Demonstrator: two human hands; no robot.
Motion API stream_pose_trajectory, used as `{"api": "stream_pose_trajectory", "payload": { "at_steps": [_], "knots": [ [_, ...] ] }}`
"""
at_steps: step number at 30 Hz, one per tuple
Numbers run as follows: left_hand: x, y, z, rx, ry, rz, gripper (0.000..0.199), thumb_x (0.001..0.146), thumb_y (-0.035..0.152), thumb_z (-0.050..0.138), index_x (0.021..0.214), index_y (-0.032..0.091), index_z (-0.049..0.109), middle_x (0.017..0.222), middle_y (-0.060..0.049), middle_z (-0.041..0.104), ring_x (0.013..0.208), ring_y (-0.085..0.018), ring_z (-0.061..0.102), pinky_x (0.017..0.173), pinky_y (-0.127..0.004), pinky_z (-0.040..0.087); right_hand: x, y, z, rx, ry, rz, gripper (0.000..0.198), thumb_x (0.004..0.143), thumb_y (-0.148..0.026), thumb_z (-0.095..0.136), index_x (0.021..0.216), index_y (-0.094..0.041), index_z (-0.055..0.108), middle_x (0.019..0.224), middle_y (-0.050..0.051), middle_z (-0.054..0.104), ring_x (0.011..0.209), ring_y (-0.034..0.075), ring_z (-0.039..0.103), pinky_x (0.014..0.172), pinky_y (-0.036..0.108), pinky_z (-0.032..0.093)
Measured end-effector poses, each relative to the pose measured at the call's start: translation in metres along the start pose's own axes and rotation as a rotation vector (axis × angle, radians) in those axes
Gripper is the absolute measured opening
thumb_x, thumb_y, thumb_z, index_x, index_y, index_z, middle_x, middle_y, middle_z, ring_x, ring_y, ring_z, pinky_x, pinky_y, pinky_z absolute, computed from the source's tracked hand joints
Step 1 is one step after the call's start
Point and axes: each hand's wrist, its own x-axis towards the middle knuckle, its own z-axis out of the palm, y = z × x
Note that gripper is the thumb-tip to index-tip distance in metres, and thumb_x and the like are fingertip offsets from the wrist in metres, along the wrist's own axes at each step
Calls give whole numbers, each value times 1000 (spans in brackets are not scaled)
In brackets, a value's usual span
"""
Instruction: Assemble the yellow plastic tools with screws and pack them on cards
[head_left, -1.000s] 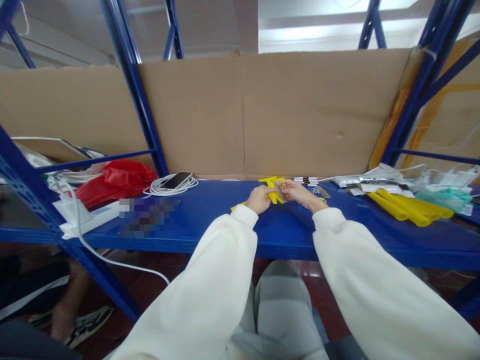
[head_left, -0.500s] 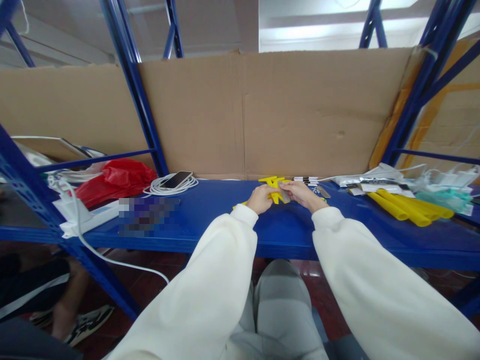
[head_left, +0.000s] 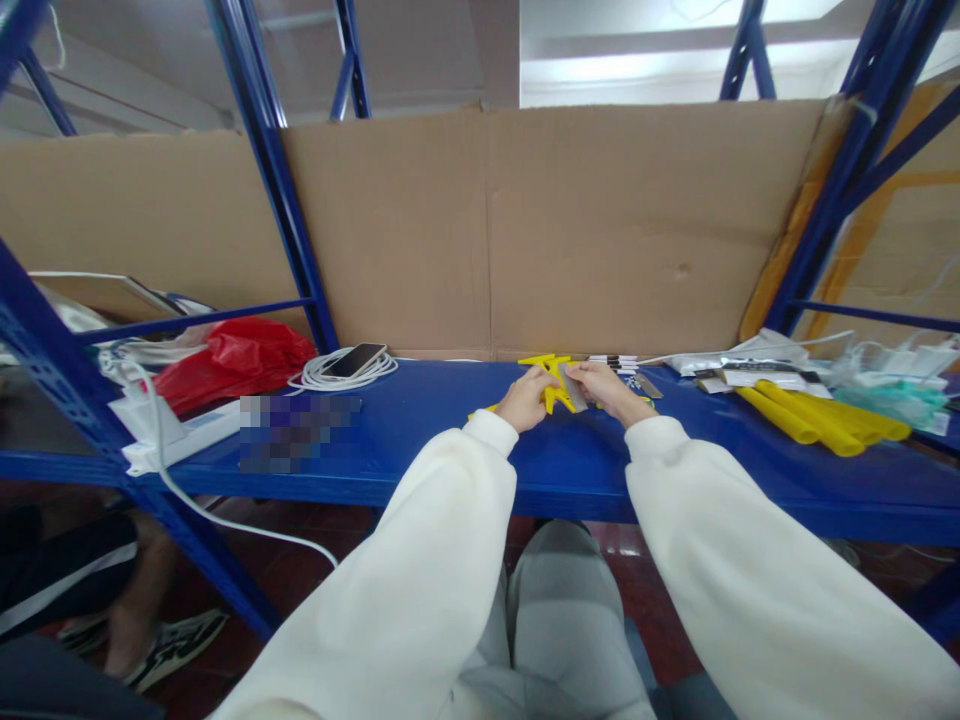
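Observation:
My left hand is closed on a yellow plastic piece with several short arms, just above the blue shelf top. From the right, my right hand pinches a thin flat grey plate, which is held against or right beside the yellow piece. Whether the two parts are joined cannot be made out. More yellow plastic lies just behind my hands. Another flat grey piece rests to the right of my right hand, and a row of small black-and-white items lies behind it.
A phone lies on a coiled white cable at left, near a red plastic bag and a white power strip. Yellow rolled sheets lie at right. Cardboard stands behind. Another person's leg shows lower left.
My right hand has shifted slightly, and more of the grey plate shows between my hands beside the yellow piece. My left hand keeps its hold.

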Motion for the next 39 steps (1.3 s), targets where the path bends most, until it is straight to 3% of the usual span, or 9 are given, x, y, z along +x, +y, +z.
{"api": "stream_pose_trajectory", "payload": {
  "at_steps": [7,14,23,31,39],
  "knots": [
    [-1,-2,2,1,5,56,26,80,5,66,102,19,69,105,-7,67,97,-20,67,88,-33,55,-6,-3,2,84,-78,63,25,87,-16,65,64,-18,55,49,-3,53,44,10,46,45,21,38],
    [-2,-1,3,-6,-2,72,23,83,7,66,102,19,69,107,-8,67,99,-21,67,89,-34,55,1,5,-3,-59,-105,-10,28,85,-31,71,65,-18,57,50,-4,51,45,10,44,47,22,37],
    [-3,1,0,10,-29,64,42,76,-4,58,107,20,73,114,-7,66,105,-20,67,96,-33,55,14,17,-10,-123,-177,-151,40,76,-51,75,64,-20,55,52,-4,50,46,9,39,46,23,31],
    [-2,5,-3,31,-25,8,50,77,-3,57,115,22,76,117,-7,63,108,-20,66,101,-33,53,14,17,-7,-128,-133,-260,52,69,-68,73,64,-22,48,51,-6,41,49,10,38,47,24,31],
    [-3,9,-5,57,-51,-17,51,80,-1,54,119,22,77,115,-8,61,105,-19,66,101,-33,53,8,12,-4,-91,-113,-222,51,70,-65,76,64,-21,51,51,-7,43,47,8,38,46,22,33]
  ]
}}
